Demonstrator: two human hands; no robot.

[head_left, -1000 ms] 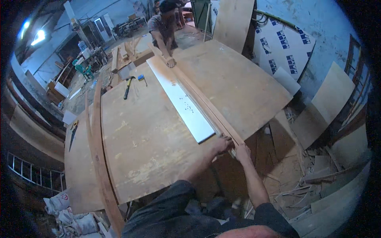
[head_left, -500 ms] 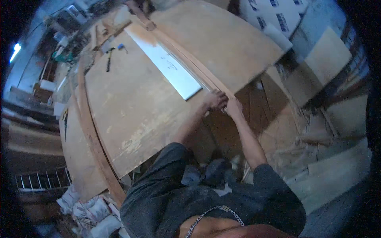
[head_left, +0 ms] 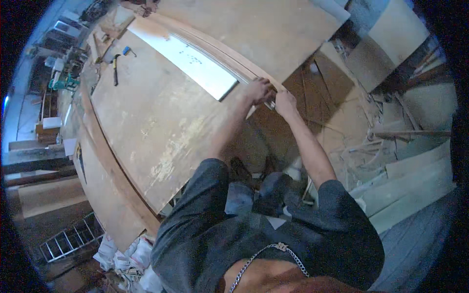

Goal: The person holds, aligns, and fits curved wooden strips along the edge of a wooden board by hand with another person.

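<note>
A long wooden strip (head_left: 222,51) runs away from me along the side of a white panel (head_left: 195,66), both lying on a big plywood sheet (head_left: 146,107). My left hand (head_left: 261,91) is curled over the strip's near end, just beyond the panel's near corner. Close beside it on the right, my right hand (head_left: 286,101) grips the same end, its fingers partly hidden. Thin pale edging (head_left: 239,75) shows between strip and panel. At the far end, another person's hand (head_left: 142,9) is near the strip, blurred.
A hammer (head_left: 116,71) and a small blue-headed tool (head_left: 127,50) lie on the plywood's left side. A long plank (head_left: 115,163) borders it at left. A metal ladder (head_left: 71,244) and white sacks (head_left: 129,259) are lower left. Scrap boards (head_left: 391,139) clutter the right.
My view has shifted, so the table appears higher and further left. The other person's hand has moved back toward the strip's far end. Both my hands keep their hold on the near end.
</note>
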